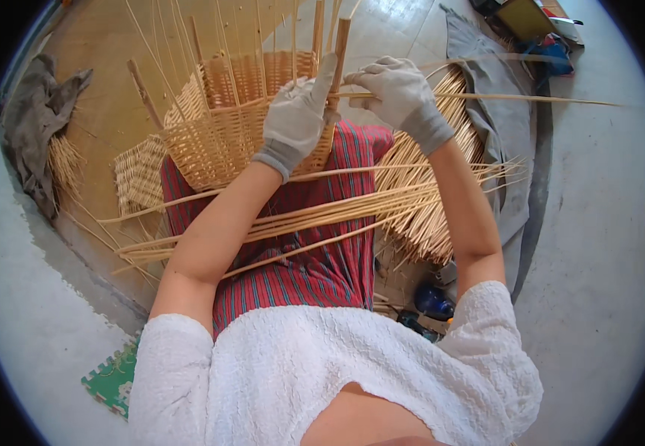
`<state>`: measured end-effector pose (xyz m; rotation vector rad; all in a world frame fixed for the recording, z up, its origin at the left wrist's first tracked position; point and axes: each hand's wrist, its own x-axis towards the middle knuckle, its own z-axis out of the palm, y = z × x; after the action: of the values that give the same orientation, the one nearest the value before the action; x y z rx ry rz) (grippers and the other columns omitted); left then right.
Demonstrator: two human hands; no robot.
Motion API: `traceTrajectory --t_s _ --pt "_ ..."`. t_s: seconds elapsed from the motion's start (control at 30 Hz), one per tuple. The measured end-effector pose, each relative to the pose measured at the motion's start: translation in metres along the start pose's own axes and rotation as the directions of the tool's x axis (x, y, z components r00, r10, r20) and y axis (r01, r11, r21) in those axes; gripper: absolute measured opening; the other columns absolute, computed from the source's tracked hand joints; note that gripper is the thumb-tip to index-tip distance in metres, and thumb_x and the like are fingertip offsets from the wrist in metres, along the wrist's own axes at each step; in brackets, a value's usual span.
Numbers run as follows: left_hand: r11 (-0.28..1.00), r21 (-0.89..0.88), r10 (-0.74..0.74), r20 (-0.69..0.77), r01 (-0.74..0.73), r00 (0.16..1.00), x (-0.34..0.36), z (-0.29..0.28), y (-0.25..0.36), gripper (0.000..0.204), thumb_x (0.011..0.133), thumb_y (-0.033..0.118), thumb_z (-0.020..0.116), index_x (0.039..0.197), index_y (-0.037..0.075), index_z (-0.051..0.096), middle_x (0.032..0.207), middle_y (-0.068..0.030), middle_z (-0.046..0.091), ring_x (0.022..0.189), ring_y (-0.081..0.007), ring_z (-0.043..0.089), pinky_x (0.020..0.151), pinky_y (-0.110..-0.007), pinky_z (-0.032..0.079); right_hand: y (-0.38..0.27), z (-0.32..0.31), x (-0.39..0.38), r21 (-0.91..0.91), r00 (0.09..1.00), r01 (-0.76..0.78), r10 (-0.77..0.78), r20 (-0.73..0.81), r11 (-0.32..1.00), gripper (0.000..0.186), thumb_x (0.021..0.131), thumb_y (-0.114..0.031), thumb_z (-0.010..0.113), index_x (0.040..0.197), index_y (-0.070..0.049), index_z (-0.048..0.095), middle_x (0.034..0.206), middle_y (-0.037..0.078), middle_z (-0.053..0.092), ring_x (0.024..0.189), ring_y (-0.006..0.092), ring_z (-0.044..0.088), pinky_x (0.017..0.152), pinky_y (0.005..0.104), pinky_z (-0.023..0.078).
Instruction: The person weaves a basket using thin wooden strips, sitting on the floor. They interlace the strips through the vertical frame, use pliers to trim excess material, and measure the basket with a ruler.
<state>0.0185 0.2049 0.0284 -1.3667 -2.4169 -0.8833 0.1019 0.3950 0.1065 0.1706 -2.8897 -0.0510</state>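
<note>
A half-woven wicker basket (214,137) rests against my lap, tilted, with wooden corner posts and thin upright canes standing above its woven wall. My left hand (294,126), in a pale glove with a grey cuff, grips the wall by the near right corner, its index finger stretched up along the thick post (341,48). Just right of that post, my right hand (399,93), gloved too, pinches a wicker strand (516,97). One end of the strand meets the post; the other runs far out to the right. Its fingertips are partly hidden.
Several loose canes (315,215) lie across the red striped cloth (300,275) on my lap. To the right, a big bundle of canes (426,201) lies on grey cloth (512,111). A woven piece (138,178) and another grey cloth (28,111) lie left. A green mat (110,379) shows lower left.
</note>
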Motion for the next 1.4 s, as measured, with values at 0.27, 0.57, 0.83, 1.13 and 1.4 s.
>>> traceTrajectory --t_s 0.27,0.57,0.83,1.13,1.4 --pt "0.997 0.017 0.07 -0.059 -0.069 0.996 0.0 -0.005 -0.003 0.091 0.086 0.035 0.08 0.162 0.019 0.032 0.12 -0.0103 0.07 0.114 -0.0323 0.066 0.108 -0.043 0.048 -0.005 0.015 -0.008 0.009 0.997 -0.02 0.021 -0.073 1.0 0.033 0.092 -0.042 0.069 0.113 -0.017 0.077 0.109 0.003 0.077 0.112 0.0251 0.067 0.103 0.042 0.048" --pt "0.994 0.064 -0.093 0.095 0.087 0.991 -0.135 -0.091 -0.038 0.052 0.093 0.019 0.072 0.143 0.018 0.058 0.124 -0.0096 0.067 0.12 -0.0306 0.062 0.118 -0.051 0.04 -0.135 0.032 -0.086 0.571 0.929 -0.118 0.293 -0.225 0.812 0.031 0.086 -0.005 0.075 0.116 -0.013 0.076 0.116 0.008 0.073 0.111 0.0271 0.069 0.096 0.0397 0.056" --pt "0.998 0.026 -0.066 0.08 0.064 0.995 0.01 -0.011 0.002 0.081 0.097 0.03 0.068 0.164 0.014 0.026 0.126 -0.0149 0.067 0.128 -0.0308 0.061 0.113 -0.05 0.043 0.063 0.024 -0.034 -0.268 0.87 -0.361 0.219 -0.443 0.893 0.043 0.097 -0.04 0.064 0.134 -0.018 0.067 0.142 0.007 0.062 0.135 0.0294 0.054 0.117 0.045 0.036" --pt "0.996 0.034 -0.088 0.026 0.087 0.996 0.005 0.005 0.0 0.093 0.096 0.038 0.069 0.168 0.017 0.013 0.099 -0.0083 0.072 0.091 -0.0263 0.068 0.088 -0.042 0.048 0.051 -0.01 -0.067 -0.141 0.957 -0.234 0.202 -0.209 0.962 0.03 0.082 -0.047 0.077 0.087 -0.018 0.072 0.086 0.0 0.068 0.094 0.0265 0.063 0.097 0.0441 0.042" --pt "0.999 0.004 -0.04 -0.183 0.041 0.982 -0.016 0.055 -0.037 0.072 0.105 0.029 0.06 0.165 0.016 0.022 0.102 -0.0035 0.072 0.095 -0.0215 0.069 0.101 -0.041 0.048 -0.075 -0.015 0.055 -0.182 0.593 0.805 -0.777 0.213 0.565 0.02 0.095 -0.017 0.065 0.114 -0.012 0.067 0.102 0.001 0.069 0.101 0.0166 0.066 0.09 0.0327 0.056"
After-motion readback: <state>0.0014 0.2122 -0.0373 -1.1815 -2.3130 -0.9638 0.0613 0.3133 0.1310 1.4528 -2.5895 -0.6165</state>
